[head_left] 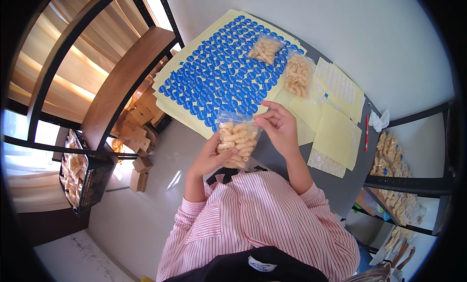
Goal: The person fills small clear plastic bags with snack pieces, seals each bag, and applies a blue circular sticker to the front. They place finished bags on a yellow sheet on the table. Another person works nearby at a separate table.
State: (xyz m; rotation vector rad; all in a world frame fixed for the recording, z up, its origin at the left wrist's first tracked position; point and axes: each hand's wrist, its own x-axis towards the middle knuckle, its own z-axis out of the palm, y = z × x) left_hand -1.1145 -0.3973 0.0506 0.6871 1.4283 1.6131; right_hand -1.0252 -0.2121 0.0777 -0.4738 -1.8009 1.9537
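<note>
My left hand (212, 156) is closed around the lower left side of a clear zip bag (238, 141) of pale, ridged, tube-shaped snacks, thumb across its front. The bag is held upright before my chest, over the table's near edge. At its upper right corner is my right hand (279, 127), thumb and fingertips bent close together; I cannot tell whether they pinch the plastic. Just beyond lies a large yellow backing sheet (166, 68) with rows of round blue stickers (219, 74). Two more filled bags, one on the stickers (266, 49) and one beside them (297, 74), lie farther back.
Used yellow backing sheets (335, 132), a red pen (367, 134) and a crumpled tissue (379, 120) lie on the grey table (343, 194). Shelves with packed bags (392, 158) stand right. Left are a wooden shelf (127, 85), cardboard boxes (138, 121) and a black crate (95, 179). Another person's hands (403, 252) show lower right.
</note>
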